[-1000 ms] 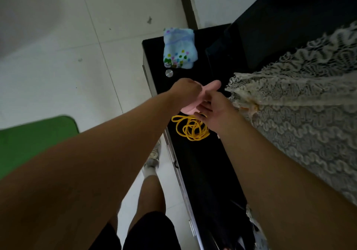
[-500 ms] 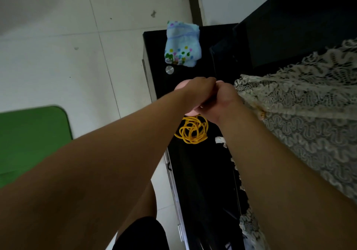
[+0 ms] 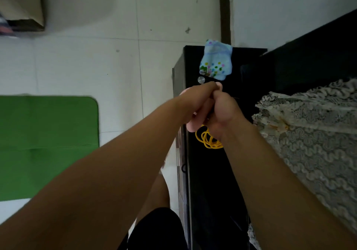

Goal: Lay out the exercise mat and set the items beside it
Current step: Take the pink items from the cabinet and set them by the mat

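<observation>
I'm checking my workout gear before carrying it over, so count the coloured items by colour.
1 green foam exercise mat, flat on the floor
1 pink soft item, gripped by left hand and right hand
1 yellow coiled cord, on the black cabinet
1 blue dotted cloth, on the black cabinet
Total: 4

**One head-worn camera, aimed steeply down**

A single wide-angle view looks from the person's head, forward and steeply down along both outstretched forearms. The left hand (image 3: 195, 102) and right hand (image 3: 222, 112) meet near mid-frame. A black tabletop (image 3: 208, 172) runs under and beyond them. Left of the left hand, the tiled floor (image 3: 96, 66) and a green mat (image 3: 48, 133) lie well below. A lace cloth (image 3: 309, 143) fills the edge right of the right hand.
</observation>
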